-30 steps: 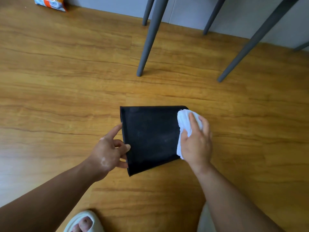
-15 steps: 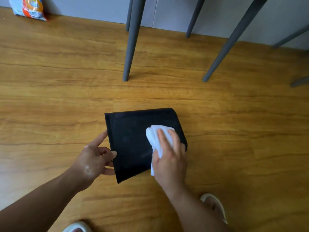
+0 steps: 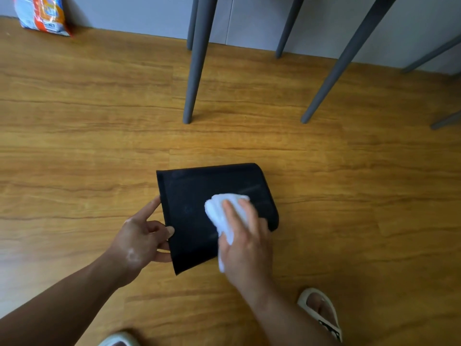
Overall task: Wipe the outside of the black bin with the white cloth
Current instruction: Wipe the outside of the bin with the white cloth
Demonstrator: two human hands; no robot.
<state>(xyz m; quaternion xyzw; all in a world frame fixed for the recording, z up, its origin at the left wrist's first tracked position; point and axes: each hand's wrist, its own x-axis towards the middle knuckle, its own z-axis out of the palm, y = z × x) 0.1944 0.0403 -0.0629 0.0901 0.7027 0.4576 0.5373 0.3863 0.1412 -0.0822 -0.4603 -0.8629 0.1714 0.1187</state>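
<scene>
The black bin (image 3: 189,196) lies on its side on the wooden floor, its open rim facing left and its closed bottom to the right. My left hand (image 3: 141,239) grips the rim at the left edge, thumb on top and fingers curled under. My right hand (image 3: 245,242) presses the bunched white cloth (image 3: 224,212) flat against the bin's upper side, near the middle. Faint streaks show on the black surface to the right of the cloth.
Grey chair or table legs (image 3: 197,61) (image 3: 346,58) stand on the floor behind the bin, in front of a grey wall. A colourful bag (image 3: 41,15) leans at the back left. My feet in white sandals (image 3: 321,314) are at the bottom edge.
My right hand has slid the cloth leftward from the bin's bottom end to the middle of its side. The left hand keeps its hold on the rim.
</scene>
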